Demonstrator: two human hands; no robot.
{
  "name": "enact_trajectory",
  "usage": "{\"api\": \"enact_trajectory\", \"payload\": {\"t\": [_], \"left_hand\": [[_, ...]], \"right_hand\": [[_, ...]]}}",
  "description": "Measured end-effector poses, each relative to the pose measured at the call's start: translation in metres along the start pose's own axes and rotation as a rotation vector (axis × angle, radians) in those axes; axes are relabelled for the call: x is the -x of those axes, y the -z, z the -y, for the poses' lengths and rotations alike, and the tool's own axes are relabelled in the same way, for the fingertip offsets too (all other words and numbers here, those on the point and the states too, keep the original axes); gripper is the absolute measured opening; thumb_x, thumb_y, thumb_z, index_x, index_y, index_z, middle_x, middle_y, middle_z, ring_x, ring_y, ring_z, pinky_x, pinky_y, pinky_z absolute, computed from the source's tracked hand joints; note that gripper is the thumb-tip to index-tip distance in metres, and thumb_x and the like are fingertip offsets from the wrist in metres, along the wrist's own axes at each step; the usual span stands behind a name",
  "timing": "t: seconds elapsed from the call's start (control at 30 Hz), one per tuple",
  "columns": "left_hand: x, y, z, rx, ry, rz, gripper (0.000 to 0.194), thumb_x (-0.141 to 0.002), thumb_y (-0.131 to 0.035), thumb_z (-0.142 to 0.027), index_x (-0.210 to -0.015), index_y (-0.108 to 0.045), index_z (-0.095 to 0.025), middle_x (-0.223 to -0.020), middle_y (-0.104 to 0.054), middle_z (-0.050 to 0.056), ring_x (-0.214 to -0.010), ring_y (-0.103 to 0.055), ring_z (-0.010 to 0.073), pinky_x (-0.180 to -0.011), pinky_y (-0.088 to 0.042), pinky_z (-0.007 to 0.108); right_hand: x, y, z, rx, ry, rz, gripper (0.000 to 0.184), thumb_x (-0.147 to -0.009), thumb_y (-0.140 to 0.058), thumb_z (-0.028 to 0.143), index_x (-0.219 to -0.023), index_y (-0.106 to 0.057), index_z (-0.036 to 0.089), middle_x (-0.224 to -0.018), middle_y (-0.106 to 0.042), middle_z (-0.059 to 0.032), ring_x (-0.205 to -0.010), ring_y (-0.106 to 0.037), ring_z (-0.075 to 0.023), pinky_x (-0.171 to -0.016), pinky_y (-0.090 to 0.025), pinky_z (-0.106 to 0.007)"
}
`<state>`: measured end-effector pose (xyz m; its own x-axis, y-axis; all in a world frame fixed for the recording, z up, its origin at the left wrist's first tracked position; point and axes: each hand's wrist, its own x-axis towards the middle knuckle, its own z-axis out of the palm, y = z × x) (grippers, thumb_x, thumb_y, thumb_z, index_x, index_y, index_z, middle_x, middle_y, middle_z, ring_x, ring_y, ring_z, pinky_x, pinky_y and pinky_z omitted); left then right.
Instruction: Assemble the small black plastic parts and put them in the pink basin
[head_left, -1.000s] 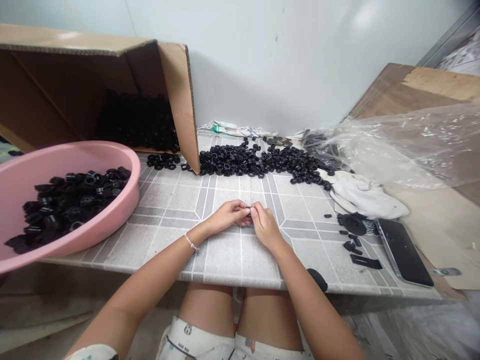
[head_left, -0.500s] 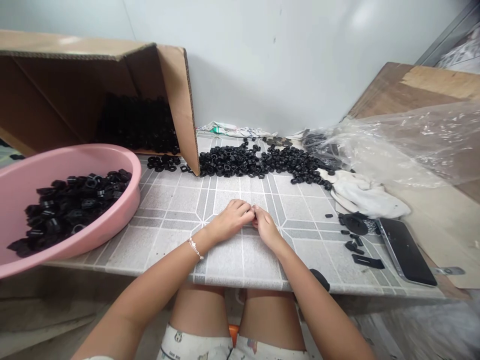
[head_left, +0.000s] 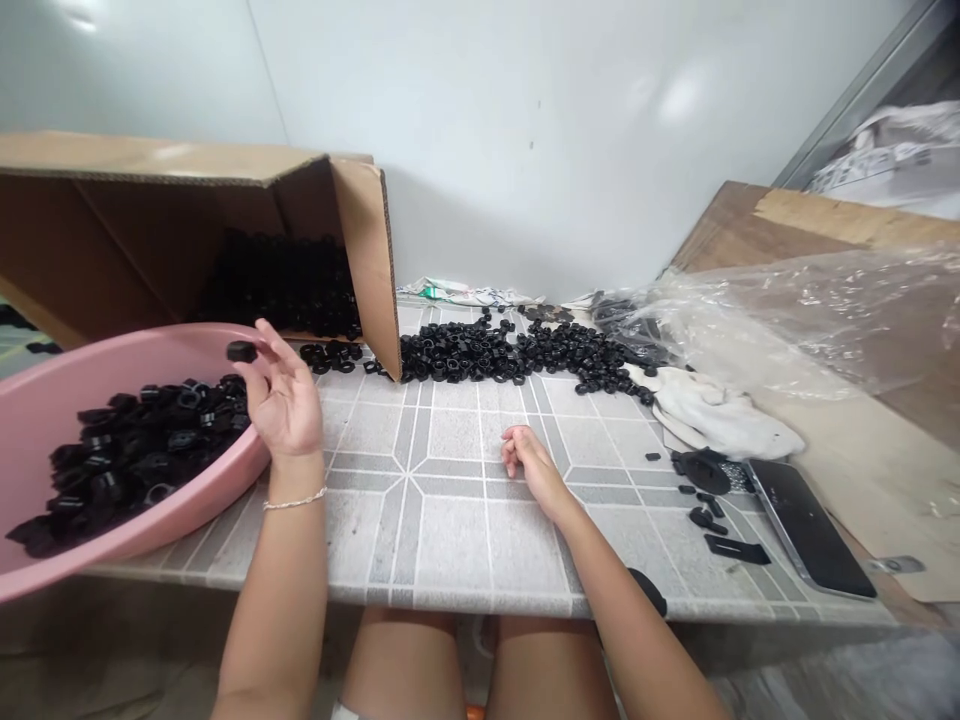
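Note:
My left hand [head_left: 281,395] is raised open over the rim of a pink plastic basin [head_left: 127,352], its fingers spread. A small black hex nut [head_left: 241,351] hangs in the air just off its fingertips, and I cannot tell whether it still touches them. Many similar black nuts [head_left: 142,450] lie heaped in the basin. My right hand [head_left: 529,465] rests on the grey tiled table top [head_left: 427,520], fingers loosely curled and holding nothing. The nearest thing to it is a long spread of black nuts [head_left: 480,352] further back on the table.
A tipped cardboard box [head_left: 367,260] holds more black nuts. To the right lie a white cloth [head_left: 712,415], black moulded parts [head_left: 705,473], a dark tablet [head_left: 806,530] and crumpled clear plastic sheeting [head_left: 810,320]. A white wall stands behind.
My hands have parted. The left has moved left to the basin and opened, with the nut off its fingers. The right has drawn back slightly onto the table. The view has tilted slightly.

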<state>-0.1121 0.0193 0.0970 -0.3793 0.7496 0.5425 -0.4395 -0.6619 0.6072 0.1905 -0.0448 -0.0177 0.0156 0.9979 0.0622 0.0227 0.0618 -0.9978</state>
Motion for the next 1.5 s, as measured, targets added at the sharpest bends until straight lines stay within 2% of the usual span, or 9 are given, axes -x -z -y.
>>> {"api": "enact_trajectory", "payload": {"t": [0.3, 0.4, 0.53, 0.73, 0.93, 1.17, 1.27, 1.4, 1.5], "left_hand": [[0.012, -0.009, 0.037, 0.088, 0.373, -0.132, 0.024, -0.094, -0.045, -0.038, -0.091, -0.063, -0.021, -0.102, -0.071, 0.003, -0.096, -0.065, 0.0123, -0.089, -0.049, 0.027], [0.036, -0.022, 0.064, -0.217, 0.523, 0.066, 0.022, -0.086, -0.057, -0.038, -0.088, -0.063, -0.017, -0.089, -0.07, 0.005, -0.082, -0.065, 0.0135, -0.085, -0.049, 0.028], [0.076, -0.041, 0.088, -0.419, 0.687, 0.311, 0.04, -0.089, -0.045, -0.052, -0.097, -0.061, -0.016, -0.109, -0.065, 0.01, -0.087, -0.064, 0.0166, -0.083, -0.048, 0.033], [0.109, -0.05, 0.089, -0.612, 0.707, 0.727, 0.038, -0.09, -0.042, -0.05, -0.099, -0.058, -0.017, -0.108, -0.062, 0.008, -0.092, -0.062, 0.0188, -0.087, -0.048, 0.036], [0.125, -0.054, 0.09, -0.748, 0.533, 0.873, 0.034, -0.083, -0.057, -0.028, -0.116, -0.051, -0.021, -0.122, -0.053, 0.008, -0.097, -0.059, 0.0174, -0.087, -0.049, 0.035], [0.138, -0.061, 0.094, -0.763, 0.545, 0.913, 0.023, -0.077, -0.067, -0.026, -0.097, -0.058, -0.019, -0.097, -0.054, 0.002, -0.072, -0.055, 0.0114, -0.07, -0.049, 0.029], [0.135, -0.06, 0.093, -0.829, 0.501, 1.014, 0.018, -0.079, -0.066, -0.025, -0.095, -0.061, -0.018, -0.091, -0.057, 0.003, -0.08, -0.056, 0.0153, -0.078, -0.048, 0.032], [0.133, -0.055, 0.092, -0.863, 0.38, 1.228, 0.022, -0.081, -0.066, -0.029, -0.101, -0.065, -0.02, -0.102, -0.058, 0.006, -0.104, -0.05, 0.0225, -0.095, -0.041, 0.038], [0.133, -0.053, 0.09, -0.882, 0.333, 1.295, 0.026, -0.083, -0.063, -0.028, -0.108, -0.063, -0.021, -0.107, -0.056, 0.006, -0.108, -0.047, 0.0229, -0.098, -0.04, 0.038]], "right_hand": [[-0.008, 0.016, 0.003, 0.035, -0.109, 0.066, 0.03, -0.083, -0.054, 0.051, -0.093, -0.049, 0.023, -0.069, -0.056, 0.0051, -0.051, -0.052, -0.0103, -0.06, -0.044, -0.027], [-0.043, 0.042, 0.01, 0.248, -0.224, 0.2, 0.023, -0.08, -0.056, 0.043, -0.086, -0.055, 0.021, -0.075, -0.06, 0.0004, -0.056, -0.058, -0.0146, -0.064, -0.046, -0.032], [-0.105, 0.07, 0.011, 0.661, -0.023, -0.173, 0.018, -0.076, -0.055, 0.028, -0.091, -0.061, 0.02, -0.088, -0.06, -0.0046, -0.081, -0.06, -0.021, -0.082, -0.045, -0.038], [-0.14, 0.068, -0.005, 0.803, 0.1, -0.168, 0.025, -0.067, -0.063, 0.027, -0.091, -0.062, 0.02, -0.095, -0.056, -0.0057, -0.096, -0.058, -0.0232, -0.088, -0.045, -0.038], [-0.098, 0.036, 0.013, 0.32, -0.147, -0.014, 0.017, -0.078, -0.054, 0.036, -0.074, -0.053, 0.019, -0.064, -0.061, -0.0025, -0.055, -0.058, -0.0159, -0.058, -0.049, -0.031], [-0.014, 0.017, 0.015, 0.095, -0.308, 0.279, 0.016, -0.075, -0.06, 0.035, -0.081, -0.053, 0.021, -0.067, -0.065, -0.0006, -0.057, -0.063, -0.0149, -0.058, -0.051, -0.029], [-0.026, 0.046, 0.011, 0.41, -0.17, 0.168, 0.012, -0.078, -0.052, 0.032, -0.082, -0.054, 0.021, -0.067, -0.063, -0.0012, -0.057, -0.06, -0.0158, -0.06, -0.048, -0.03], [-0.073, 0.11, 0.007, 0.827, 0.028, -0.373, 0.019, -0.072, -0.05, 0.018, -0.09, -0.058, 0.018, -0.089, -0.061, -0.0078, -0.087, -0.057, -0.0215, -0.083, -0.043, -0.035], [-0.1, 0.146, 0.003, 0.848, -0.029, -0.423, 0.024, -0.066, -0.054, 0.011, -0.089, -0.06, 0.017, -0.082, -0.057, -0.0068, -0.088, -0.054, -0.0225, -0.086, -0.039, -0.036]]}}
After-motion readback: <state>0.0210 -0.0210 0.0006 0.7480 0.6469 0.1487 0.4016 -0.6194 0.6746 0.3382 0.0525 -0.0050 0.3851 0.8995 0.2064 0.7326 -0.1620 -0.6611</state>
